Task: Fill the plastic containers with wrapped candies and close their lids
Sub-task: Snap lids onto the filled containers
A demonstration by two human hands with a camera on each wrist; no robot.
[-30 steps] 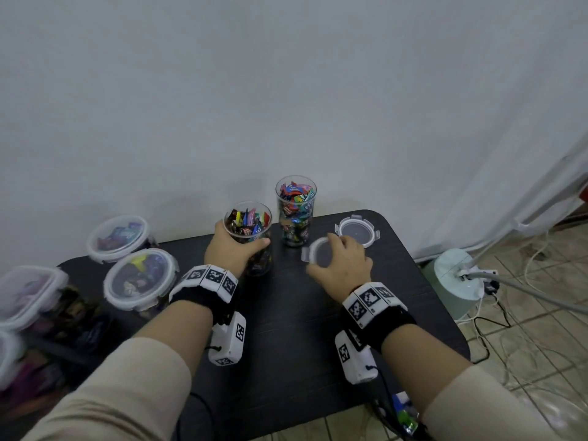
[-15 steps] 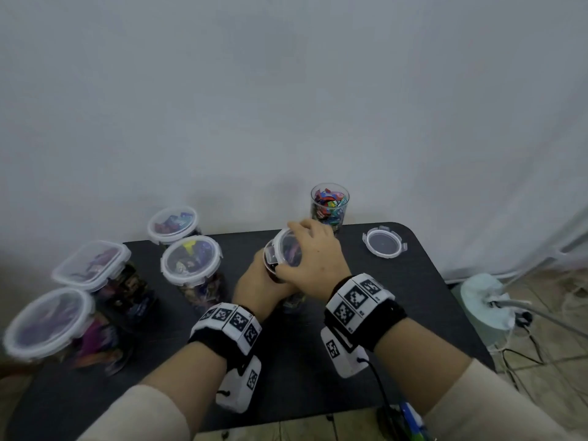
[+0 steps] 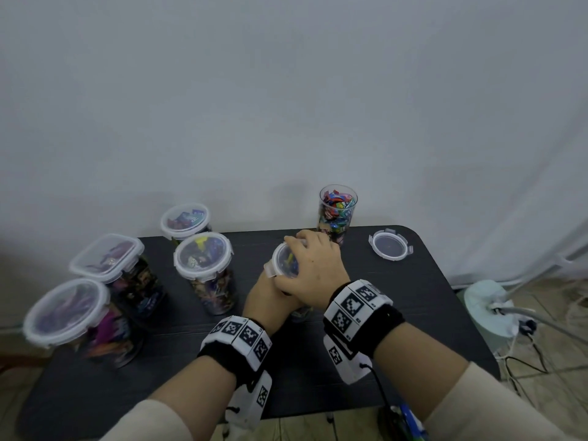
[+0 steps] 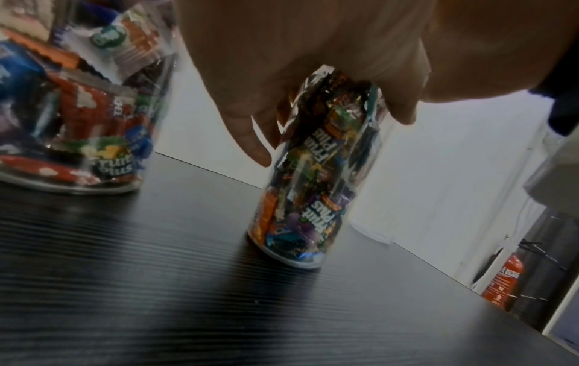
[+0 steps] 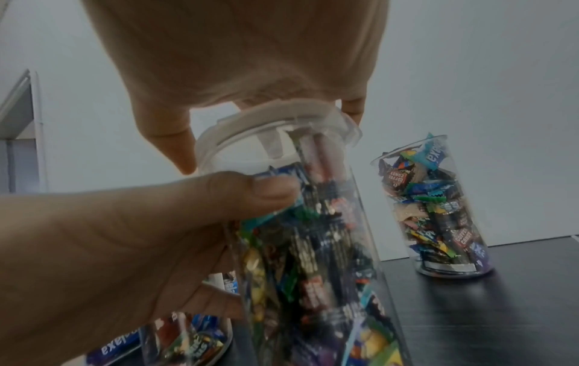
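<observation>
A tall clear container (image 3: pixel 299 313) packed with wrapped candies stands mid-table, and my left hand (image 3: pixel 270 297) grips its side. On its mouth sits a white-rimmed lid (image 3: pixel 283 259), slightly tilted, held there by my right hand (image 3: pixel 315 265) with the fingers curled over the rim. The right wrist view shows the lid (image 5: pixel 275 118) on the container (image 5: pixel 313 247), with the left thumb (image 5: pixel 219 198) pressed against the wall. In the left wrist view the container (image 4: pixel 313 185) stands upright under the left hand (image 4: pixel 297 49). A second candy-filled container (image 3: pixel 337 214) stands open behind. Its lid (image 3: pixel 390 245) lies loose.
Several closed, filled containers (image 3: pixel 203 253) crowd the black table's (image 3: pixel 381 313) left half. A pale green appliance (image 3: pixel 486 307) with cables sits on the floor to the right. A red fire extinguisher (image 4: pixel 501 279) stands beyond the table. A white wall backs the table.
My right hand lifted the lid off the table and brought it left onto the container that my left hand holds. The container now stands nearer to me.
</observation>
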